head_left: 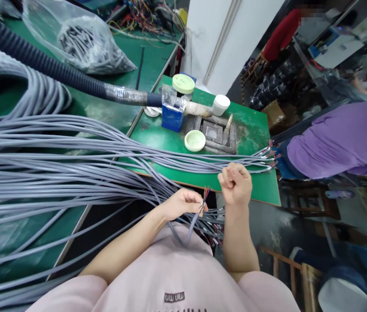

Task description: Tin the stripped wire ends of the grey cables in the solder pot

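Near my chest, my left hand [185, 203] pinches the end of a grey cable [191, 227]. Thin red, blue and dark wires [206, 193] fan upward from the cable's stripped end. My right hand [236, 184] is raised to the right of it, apart from the wires, with its fingers curled closed; whether anything small is inside them is hidden. Behind my hands, a bundle of grey cables [170, 158] runs across the green table [258, 190], its stripped ends [270, 158] at the right edge. More cable ends [214, 227] hang below my left hand.
A ribbed black hose [82, 82] reaches over the table to a blue box [172, 117]. Beyond the cables are a soldering pot [214, 132], a small round dish [194, 141], a white tub [221, 105] and a lidded jar [183, 84]. A person in purple [339, 143] sits at right.
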### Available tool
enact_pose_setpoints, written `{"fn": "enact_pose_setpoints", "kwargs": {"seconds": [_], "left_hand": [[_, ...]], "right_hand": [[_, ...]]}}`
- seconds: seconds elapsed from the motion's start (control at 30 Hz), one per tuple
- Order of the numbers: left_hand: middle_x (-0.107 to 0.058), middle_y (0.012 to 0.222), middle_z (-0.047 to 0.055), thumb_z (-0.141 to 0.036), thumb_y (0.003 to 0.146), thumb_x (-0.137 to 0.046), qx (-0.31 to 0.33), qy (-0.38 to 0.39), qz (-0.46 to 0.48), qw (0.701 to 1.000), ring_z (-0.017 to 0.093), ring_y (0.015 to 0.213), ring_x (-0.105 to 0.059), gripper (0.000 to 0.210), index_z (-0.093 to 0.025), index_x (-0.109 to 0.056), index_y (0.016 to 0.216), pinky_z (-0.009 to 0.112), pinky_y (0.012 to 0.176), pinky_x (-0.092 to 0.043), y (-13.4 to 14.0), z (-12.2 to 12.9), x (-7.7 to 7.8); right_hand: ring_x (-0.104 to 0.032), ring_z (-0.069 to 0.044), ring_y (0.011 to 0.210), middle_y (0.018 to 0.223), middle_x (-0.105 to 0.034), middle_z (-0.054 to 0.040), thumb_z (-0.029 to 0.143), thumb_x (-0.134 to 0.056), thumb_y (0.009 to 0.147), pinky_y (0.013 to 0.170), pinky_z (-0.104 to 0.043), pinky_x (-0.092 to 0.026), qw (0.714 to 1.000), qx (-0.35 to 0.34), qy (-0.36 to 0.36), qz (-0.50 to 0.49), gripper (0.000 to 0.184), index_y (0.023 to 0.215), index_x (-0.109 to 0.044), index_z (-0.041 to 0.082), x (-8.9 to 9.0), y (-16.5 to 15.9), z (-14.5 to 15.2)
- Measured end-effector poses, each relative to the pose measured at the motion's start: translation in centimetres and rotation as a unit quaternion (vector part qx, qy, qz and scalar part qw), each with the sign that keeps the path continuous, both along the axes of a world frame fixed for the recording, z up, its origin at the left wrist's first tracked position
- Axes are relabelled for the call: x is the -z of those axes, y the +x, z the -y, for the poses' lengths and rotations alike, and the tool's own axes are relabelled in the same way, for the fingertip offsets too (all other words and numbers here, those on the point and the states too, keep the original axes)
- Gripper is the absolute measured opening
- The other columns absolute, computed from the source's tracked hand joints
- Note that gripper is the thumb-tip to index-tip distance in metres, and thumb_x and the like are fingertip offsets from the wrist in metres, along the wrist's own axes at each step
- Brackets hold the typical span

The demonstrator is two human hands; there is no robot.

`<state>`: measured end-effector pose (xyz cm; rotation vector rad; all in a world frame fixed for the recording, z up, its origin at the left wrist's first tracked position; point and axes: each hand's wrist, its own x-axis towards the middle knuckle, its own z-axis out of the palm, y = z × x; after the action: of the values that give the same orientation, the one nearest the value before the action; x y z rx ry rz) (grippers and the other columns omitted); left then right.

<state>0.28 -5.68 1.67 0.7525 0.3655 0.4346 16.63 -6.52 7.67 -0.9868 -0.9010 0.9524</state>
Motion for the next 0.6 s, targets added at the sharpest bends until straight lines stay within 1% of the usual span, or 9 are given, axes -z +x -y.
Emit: {"fn": "enact_pose_setpoints", "kwargs": {"seconds": [0.03, 0.1, 0.17, 0.2, 0.27, 0.33, 0.4, 0.5, 0.6], "left_hand": [[-0.068, 0.063, 0.005, -0.045, 0.056, -0.086, -0.012, -0.005, -0.007, 1.0, 0.01, 0.054, -0.058, 0.038, -0.011, -0.071, 0.067, 0.021, 0.057, -0.044, 0.1, -0.1, 0.0], [-0.068, 0.062, 0.004, -0.045, 0.053, -0.087, -0.045, -0.01, -0.024, 0.999, 0.009, 0.053, -0.057, 0.04, -0.012, -0.07, 0.065, 0.021, 0.057, -0.043, 0.2, -0.2, -0.1], [-0.068, 0.061, 0.003, -0.045, 0.05, -0.088, -0.07, -0.008, -0.038, 0.997, 0.008, 0.053, -0.056, 0.041, -0.012, -0.069, 0.063, 0.021, 0.058, -0.043, 0.4, -0.3, -0.4], [-0.067, 0.06, 0.002, -0.046, 0.05, -0.088, -0.08, -0.005, -0.044, 0.996, 0.008, 0.053, -0.056, 0.041, -0.011, -0.069, 0.063, 0.021, 0.059, -0.043, 0.5, -0.3, -0.5], [-0.065, 0.058, 0.001, -0.047, 0.05, -0.087, -0.09, 0.006, -0.052, 0.995, 0.008, 0.053, -0.055, 0.042, -0.011, -0.068, 0.062, 0.021, 0.06, -0.043, 0.7, -0.1, -0.7], [-0.064, 0.057, 0.001, -0.048, 0.051, -0.086, -0.094, 0.023, -0.057, 0.994, 0.008, 0.054, -0.054, 0.042, -0.011, -0.067, 0.062, 0.022, 0.06, -0.043, 1.0, 0.2, -0.8], [-0.063, 0.058, 0.001, -0.048, 0.054, -0.085, -0.107, 0.049, -0.066, 0.991, 0.008, 0.055, -0.052, 0.042, -0.011, -0.067, 0.063, 0.022, 0.06, -0.042, 1.1, 0.5, -0.8], [-0.061, 0.059, 0.0, -0.046, 0.06, -0.082, -0.134, 0.1, -0.086, 0.982, 0.009, 0.058, -0.05, 0.038, -0.011, -0.068, 0.065, 0.023, 0.061, -0.04, 1.2, 0.9, -0.8], [-0.061, 0.061, 0.0, -0.044, 0.064, -0.079, -0.136, 0.133, -0.096, 0.977, 0.009, 0.06, -0.05, 0.034, -0.011, -0.068, 0.067, 0.023, 0.063, -0.04, 1.2, 1.1, -0.8]], "right_hand": [[-0.025, -0.004, 0.038, 0.05, -0.037, 0.0079, 0.032, -0.07, 0.075, 0.039, -0.021, -0.021, 0.999, 0.005, -0.005, 0.036, 0.015, 0.065, -0.067, 0.022, -0.2, 0.4, 0.2], [-0.036, -0.006, 0.042, 0.052, -0.045, 0.0057, 0.028, -0.068, 0.077, 0.042, -0.022, -0.027, 0.986, -0.023, -0.03, 0.16, 0.011, 0.069, -0.07, 0.021, -0.6, 0.9, 0.8], [-0.045, -0.008, 0.049, 0.058, -0.053, 0.0034, 0.025, -0.07, 0.076, 0.046, -0.023, -0.033, 0.954, -0.066, -0.053, 0.286, 0.005, 0.074, -0.072, 0.02, -1.0, 0.9, 1.6], [-0.046, -0.008, 0.052, 0.06, -0.054, 0.0031, 0.024, -0.071, 0.074, 0.048, -0.023, -0.035, 0.938, -0.078, -0.056, 0.333, 0.005, 0.078, -0.072, 0.02, -1.2, 0.7, 1.9], [-0.046, -0.008, 0.051, 0.062, -0.055, 0.0035, 0.023, -0.072, 0.074, 0.048, -0.023, -0.035, 0.912, -0.083, -0.053, 0.398, 0.01, 0.083, -0.072, 0.02, -1.6, 0.2, 2.4], [-0.046, -0.008, 0.051, 0.061, -0.055, 0.0033, 0.023, -0.067, 0.078, 0.049, -0.023, -0.036, 0.893, -0.07, -0.039, 0.444, 0.005, 0.08, -0.071, 0.019, -1.9, -0.4, 2.6], [-0.049, -0.009, 0.055, 0.061, -0.056, 0.0021, 0.022, -0.06, 0.084, 0.053, -0.023, -0.038, 0.881, -0.052, -0.023, 0.47, 0.015, 0.073, -0.069, 0.019, -2.1, -0.8, 2.5], [-0.052, -0.01, 0.057, 0.059, -0.056, 0.001, 0.023, -0.052, 0.088, 0.057, -0.025, -0.039, 0.889, -0.034, -0.011, 0.457, 0.027, 0.065, -0.064, 0.019, -1.7, -1.0, 2.5], [-0.048, -0.01, 0.052, 0.055, -0.053, 0.0016, 0.026, -0.052, 0.088, 0.052, -0.025, -0.037, 0.927, -0.032, -0.044, 0.37, 0.031, 0.06, -0.062, 0.018, -0.7, -0.9, 2.2]]}}
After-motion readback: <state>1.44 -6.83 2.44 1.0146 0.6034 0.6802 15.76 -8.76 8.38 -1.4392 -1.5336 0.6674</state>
